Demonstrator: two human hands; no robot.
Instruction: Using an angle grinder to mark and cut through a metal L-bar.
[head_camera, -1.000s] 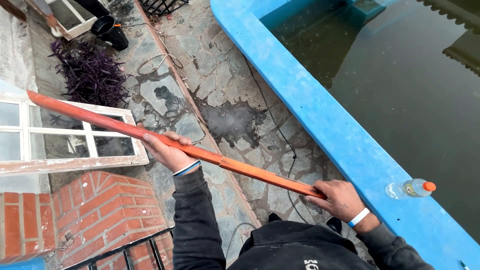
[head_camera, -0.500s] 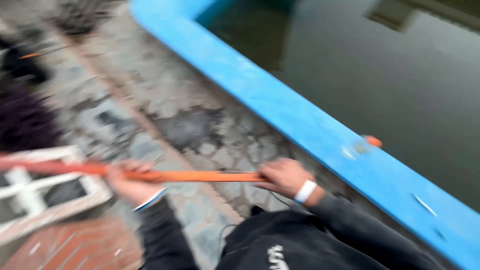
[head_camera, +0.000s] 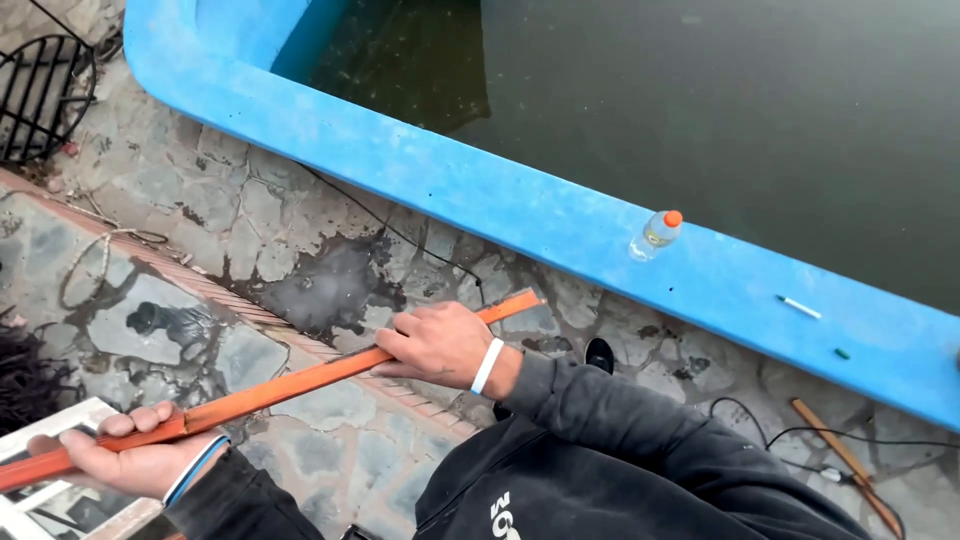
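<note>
I hold a long orange metal bar (head_camera: 300, 382) in both hands, slanting from the lower left up to its free end near the blue pool edge (head_camera: 520, 215). My left hand (head_camera: 130, 458) grips it from below at the lower left. My right hand (head_camera: 438, 345), with a white wristband, is closed over the bar close to its upper end. Under the bar lies cracked stone paving (head_camera: 250, 220).
A clear plastic bottle with an orange cap (head_camera: 655, 233) stands on the blue pool edge, with dark water (head_camera: 720, 110) behind. A black cable (head_camera: 400, 235) runs over the paving. A white window frame (head_camera: 45, 495) lies at lower left, a black metal grate (head_camera: 45, 90) at upper left, a wooden stick (head_camera: 840, 462) at lower right.
The view has swung right toward the pool. My right hand has slid up the bar and now sits near its end; the bar stays in both hands.
</note>
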